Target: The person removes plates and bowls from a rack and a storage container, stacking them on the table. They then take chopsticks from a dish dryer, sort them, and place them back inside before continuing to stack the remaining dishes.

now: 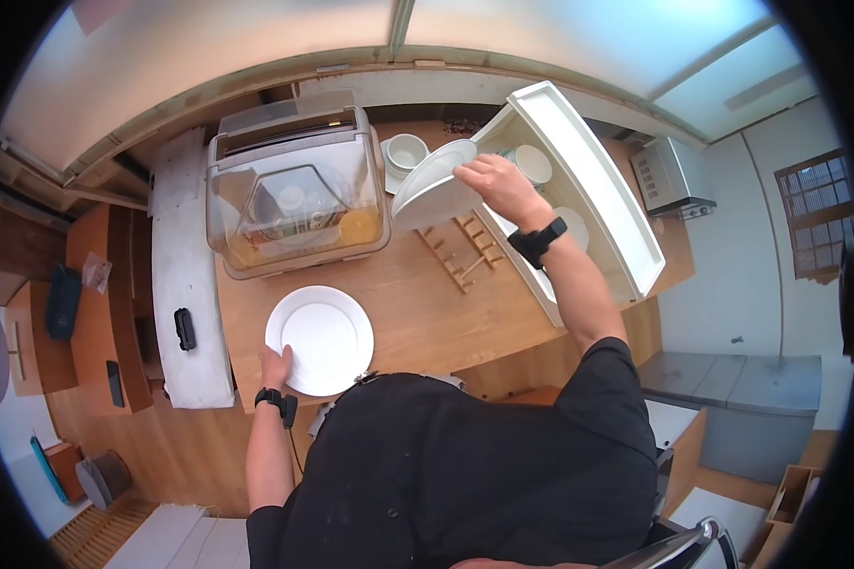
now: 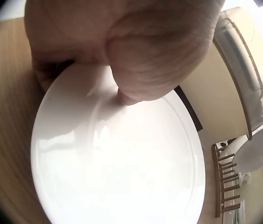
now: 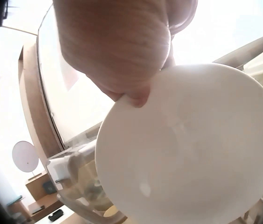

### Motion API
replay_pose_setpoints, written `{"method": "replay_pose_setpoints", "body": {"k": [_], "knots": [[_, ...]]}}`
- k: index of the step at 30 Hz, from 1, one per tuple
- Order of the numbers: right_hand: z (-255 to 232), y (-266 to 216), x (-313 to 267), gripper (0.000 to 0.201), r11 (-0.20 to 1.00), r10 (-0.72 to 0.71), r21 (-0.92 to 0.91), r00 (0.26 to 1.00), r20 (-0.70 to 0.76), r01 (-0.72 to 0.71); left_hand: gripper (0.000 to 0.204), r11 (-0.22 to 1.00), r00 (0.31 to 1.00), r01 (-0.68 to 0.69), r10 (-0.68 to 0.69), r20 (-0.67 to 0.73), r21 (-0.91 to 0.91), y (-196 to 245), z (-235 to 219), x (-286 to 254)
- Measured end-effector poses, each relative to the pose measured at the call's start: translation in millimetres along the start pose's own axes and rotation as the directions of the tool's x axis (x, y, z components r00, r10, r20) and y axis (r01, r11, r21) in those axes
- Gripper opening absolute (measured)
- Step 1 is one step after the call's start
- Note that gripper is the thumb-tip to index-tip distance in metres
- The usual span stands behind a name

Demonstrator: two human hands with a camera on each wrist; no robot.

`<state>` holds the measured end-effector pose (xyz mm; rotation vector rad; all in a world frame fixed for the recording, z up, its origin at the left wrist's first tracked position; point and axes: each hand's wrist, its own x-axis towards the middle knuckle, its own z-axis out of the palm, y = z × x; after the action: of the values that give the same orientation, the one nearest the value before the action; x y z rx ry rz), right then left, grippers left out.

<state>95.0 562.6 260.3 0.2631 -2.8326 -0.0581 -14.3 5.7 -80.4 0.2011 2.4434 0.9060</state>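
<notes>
My left hand (image 1: 276,366) grips a round white plate (image 1: 321,339) by its left edge, thumb on the upper face. In the left wrist view the other fingers are mostly hidden beneath the rim. The plate is low over the front left of the table. My right hand (image 1: 505,188) pinches a second white plate (image 3: 192,149) at its rim, with the thumb on the face towards the wrist camera. This plate hangs tilted above the back of the table. Beside it a wooden peg rack (image 1: 461,252) lies on the tabletop.
A dish box with a clear lid (image 1: 294,204) stands at the back left. White bowls (image 1: 408,152) sit right of it. A large white bin (image 1: 593,190) on the right contains cups (image 1: 531,164) and other white dishes. The wooden table (image 1: 417,322) ends close to my body.
</notes>
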Motion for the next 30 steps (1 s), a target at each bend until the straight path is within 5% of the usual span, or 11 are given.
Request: {"method": "replay_pose_setpoints", "body": {"k": [10,19,22,25,28,30], "knots": [[22,11,7,0.014,0.997,-0.076,-0.019,0.994,0.073,0.078,0.063,0.998,0.999,0.039,-0.039,-0.004,0.057,19,-7,-7],[54,25,-13,0.023,0.973,0.201,0.095,0.975,0.094,-0.21,0.051,0.997,0.999,0.023,-0.02,-0.038,0.071,9,-6,-8],[58,15,-16,0.028,0.98,0.175,0.116,0.978,-0.114,-0.162,0.047,0.989,0.999,0.045,-0.049,-0.02,-0.142,4,-7,-9],[52,-14,-18,0.026,0.956,0.29,0.072,0.879,-0.379,-0.284,0.042,0.974,0.996,0.093,-0.091,0.02,-0.206,6,-13,-11],[95,-76,-47,0.019,0.651,0.746,0.484,0.612,-0.264,-0.585,0.041,0.977,0.996,0.087,-0.09,-0.009,-0.194,11,-13,-17],[154,-131,-66,0.012,0.598,0.707,0.629,0.696,-0.123,-0.496,0.041,0.977,0.995,0.102,-0.102,0.011,-0.187,16,-14,-18]]}}
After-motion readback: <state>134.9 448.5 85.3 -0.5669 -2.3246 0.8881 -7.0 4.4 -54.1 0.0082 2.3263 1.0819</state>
